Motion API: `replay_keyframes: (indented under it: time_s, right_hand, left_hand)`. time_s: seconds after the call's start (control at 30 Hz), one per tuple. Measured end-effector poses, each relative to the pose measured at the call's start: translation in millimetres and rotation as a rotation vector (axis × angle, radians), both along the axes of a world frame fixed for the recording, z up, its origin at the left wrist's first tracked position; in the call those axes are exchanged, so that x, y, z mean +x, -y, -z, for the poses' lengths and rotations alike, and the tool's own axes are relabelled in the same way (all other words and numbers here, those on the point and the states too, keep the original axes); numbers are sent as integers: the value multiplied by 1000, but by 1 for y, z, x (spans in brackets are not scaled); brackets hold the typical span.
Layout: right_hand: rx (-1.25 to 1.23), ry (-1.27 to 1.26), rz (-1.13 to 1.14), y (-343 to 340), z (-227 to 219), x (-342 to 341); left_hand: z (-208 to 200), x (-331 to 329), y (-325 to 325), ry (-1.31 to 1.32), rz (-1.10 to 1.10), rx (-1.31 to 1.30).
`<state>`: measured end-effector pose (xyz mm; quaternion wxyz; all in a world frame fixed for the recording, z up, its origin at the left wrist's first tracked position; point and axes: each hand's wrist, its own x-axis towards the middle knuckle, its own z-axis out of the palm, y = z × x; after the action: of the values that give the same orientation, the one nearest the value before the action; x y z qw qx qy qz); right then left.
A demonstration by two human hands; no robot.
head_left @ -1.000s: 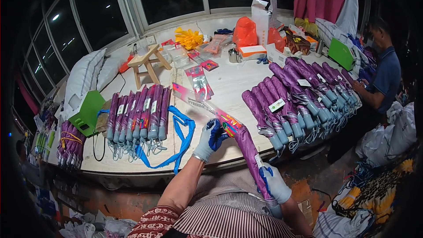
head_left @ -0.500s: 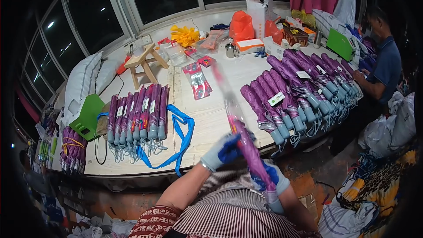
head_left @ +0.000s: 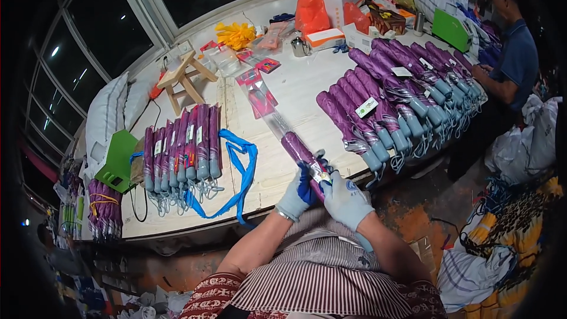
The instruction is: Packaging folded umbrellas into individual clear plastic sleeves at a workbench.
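Note:
A folded purple umbrella (head_left: 293,145) slants across the table's front edge, its upper end inside a long clear plastic sleeve (head_left: 277,121). The sleeve's far end, with pink printing, lies over flat pink-and-clear packets (head_left: 260,99). Both my hands wear white gloves with blue palms. My left hand (head_left: 297,194) grips the umbrella and sleeve from the left side. Close beside it, my right hand (head_left: 347,199) closes round the umbrella, hiding part of it. The grey-blue handle (head_left: 363,242) shows below my right wrist, against my striped apron.
On the left lies a row of packed purple umbrellas (head_left: 182,147) beside a blue strap (head_left: 245,168). A large pile of purple umbrellas (head_left: 401,94) covers the right side. A small wooden stool (head_left: 186,80) stands further back. At the far right stands another person (head_left: 511,59).
My right hand has moved up the umbrella towards my left hand. The umbrella's far end and its sleeve have swung left and lowered towards the table. The view has shifted slightly.

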<state>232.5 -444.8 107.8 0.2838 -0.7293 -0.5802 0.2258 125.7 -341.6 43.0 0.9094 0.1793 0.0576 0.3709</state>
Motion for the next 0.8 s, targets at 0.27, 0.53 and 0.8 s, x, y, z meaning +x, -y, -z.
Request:
replay_keyframes:
  time_s: [0.27,0.53,0.8]
  right_hand:
    - [-198,-159,-77,7,-4,5]
    - [-188,-76,-20,-4,3,7]
    - [-315,-218,-102,35,-34,14]
  left_hand:
    - [2,-14,-38,279,47,103]
    - [4,10,30,-170,22,-9]
    - [-6,-26,-28,-54,-38,69]
